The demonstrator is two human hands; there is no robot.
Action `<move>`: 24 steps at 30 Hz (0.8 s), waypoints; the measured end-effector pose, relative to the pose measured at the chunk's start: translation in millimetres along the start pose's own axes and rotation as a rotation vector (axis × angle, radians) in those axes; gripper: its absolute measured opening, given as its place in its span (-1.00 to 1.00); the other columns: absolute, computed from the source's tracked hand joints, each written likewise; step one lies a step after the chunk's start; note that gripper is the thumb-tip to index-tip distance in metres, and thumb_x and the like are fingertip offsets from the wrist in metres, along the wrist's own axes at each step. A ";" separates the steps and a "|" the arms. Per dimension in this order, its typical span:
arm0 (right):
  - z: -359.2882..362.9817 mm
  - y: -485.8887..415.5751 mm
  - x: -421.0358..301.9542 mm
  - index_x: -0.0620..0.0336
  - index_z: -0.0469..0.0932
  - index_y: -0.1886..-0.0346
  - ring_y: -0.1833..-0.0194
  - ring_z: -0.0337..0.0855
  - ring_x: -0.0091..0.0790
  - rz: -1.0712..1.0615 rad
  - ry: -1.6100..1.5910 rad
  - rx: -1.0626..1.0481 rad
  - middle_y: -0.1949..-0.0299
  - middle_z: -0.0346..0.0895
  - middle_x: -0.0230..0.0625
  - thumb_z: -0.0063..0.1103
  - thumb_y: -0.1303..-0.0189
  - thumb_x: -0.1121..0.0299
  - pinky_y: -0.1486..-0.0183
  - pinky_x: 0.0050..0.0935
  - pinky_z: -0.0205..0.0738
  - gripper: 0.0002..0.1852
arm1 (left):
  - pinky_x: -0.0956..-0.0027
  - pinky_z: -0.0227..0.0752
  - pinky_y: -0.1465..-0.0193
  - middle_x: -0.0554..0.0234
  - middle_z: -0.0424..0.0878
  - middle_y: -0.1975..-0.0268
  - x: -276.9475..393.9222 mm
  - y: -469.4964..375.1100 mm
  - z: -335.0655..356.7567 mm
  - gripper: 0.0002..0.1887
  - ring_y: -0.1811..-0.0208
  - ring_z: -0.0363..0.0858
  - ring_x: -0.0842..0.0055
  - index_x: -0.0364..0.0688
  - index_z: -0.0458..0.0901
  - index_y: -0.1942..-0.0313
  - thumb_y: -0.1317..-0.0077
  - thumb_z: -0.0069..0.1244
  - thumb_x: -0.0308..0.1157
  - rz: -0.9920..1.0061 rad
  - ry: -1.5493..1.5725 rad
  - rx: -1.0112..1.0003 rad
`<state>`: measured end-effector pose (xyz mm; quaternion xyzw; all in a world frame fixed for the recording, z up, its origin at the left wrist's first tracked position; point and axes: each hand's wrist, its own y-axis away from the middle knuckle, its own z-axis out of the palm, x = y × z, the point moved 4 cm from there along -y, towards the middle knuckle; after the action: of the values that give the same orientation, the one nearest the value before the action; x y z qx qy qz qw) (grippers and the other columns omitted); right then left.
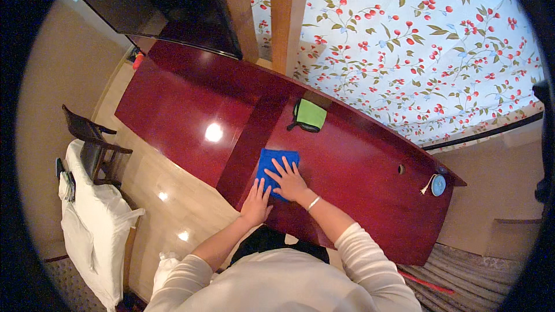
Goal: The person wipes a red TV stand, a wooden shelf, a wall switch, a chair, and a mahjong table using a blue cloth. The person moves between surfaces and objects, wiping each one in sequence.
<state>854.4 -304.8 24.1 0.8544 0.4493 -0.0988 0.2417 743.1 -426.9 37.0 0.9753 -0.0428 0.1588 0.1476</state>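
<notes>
A blue cloth [269, 161], folded into a rough rectangle, lies flat on the glossy dark red desk [347, 173] in front of me. My right hand [289, 180] rests palm down on it with the fingers spread. Over the cloth's near left edge lies my left hand [257, 204], its fingertips touching the fabric. Neither hand grips anything. Beyond the cloth sits a green cloth item with black edging and a small loop [310, 115], apart from both hands.
A blue round coaster-like object with a white plugged cord [438, 185] lies at the desk's right end, near a cable hole [401, 169]. A large dark screen [160, 8] stands at the far left. A brown chair [93, 138] and a white-covered table [95, 225] stand left.
</notes>
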 end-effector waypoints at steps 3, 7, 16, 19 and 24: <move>-8.5 -42.3 -2.5 -0.41 0.10 -0.62 -0.65 -0.30 0.19 0.018 0.018 -0.041 -0.70 -0.30 -0.23 0.28 -0.31 0.02 -0.58 0.32 -0.21 -0.16 | 0.02 -0.06 -0.63 -0.42 0.07 -0.54 -22.0 -17.3 -5.2 -0.28 -0.60 -0.04 -0.21 -0.39 0.35 -0.40 -0.34 0.15 -0.20 -0.069 0.030 0.086; -9.6 -62.5 -12.7 -0.39 0.11 -0.61 -0.64 -0.26 0.20 0.030 0.064 -0.019 -0.70 -0.27 -0.21 0.30 -0.30 0.03 -0.57 0.31 -0.14 -0.16 | 0.02 -0.02 -0.62 -0.42 0.10 -0.53 -43.6 -24.1 -8.4 -0.31 -0.59 0.00 -0.19 -0.40 0.36 -0.39 -0.33 0.14 -0.26 -0.103 0.092 0.150; 23.6 14.7 -50.0 -0.28 0.10 -0.62 -0.64 -0.26 0.18 0.023 0.015 0.028 -0.69 -0.23 -0.18 0.29 -0.30 0.00 -0.58 0.28 -0.19 -0.14 | 0.00 -0.02 -0.62 -0.44 0.07 -0.53 -15.8 42.7 15.0 -0.31 -0.59 0.00 -0.18 -0.44 0.40 -0.35 -0.29 0.17 -0.27 0.012 0.079 0.096; 39.7 58.4 -52.7 -0.26 0.09 -0.63 -0.64 -0.28 0.19 0.072 0.010 -0.001 -0.70 -0.27 -0.18 0.26 -0.32 -0.02 -0.59 0.27 -0.24 -0.15 | -0.02 -0.06 -0.63 -0.52 0.09 -0.50 12.2 59.6 27.5 -0.30 -0.58 -0.02 -0.25 -0.49 0.41 -0.34 -0.29 0.15 -0.21 0.105 0.040 0.034; 64.2 150.6 -42.0 -0.23 0.11 -0.62 -0.65 -0.25 0.12 0.251 -0.090 0.114 -0.69 -0.21 -0.20 0.28 -0.31 0.01 -0.58 0.25 -0.17 -0.16 | -0.04 -0.11 -0.63 -0.53 0.13 -0.49 67.6 65.5 47.0 -0.29 -0.57 0.00 -0.25 -0.48 0.39 -0.35 -0.35 0.07 -0.14 0.353 -0.079 -0.128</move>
<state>956.1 -439.5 33.7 0.9109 0.3214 -0.1314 0.2229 812.6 -506.0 34.2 0.9468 -0.2289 0.1407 0.1773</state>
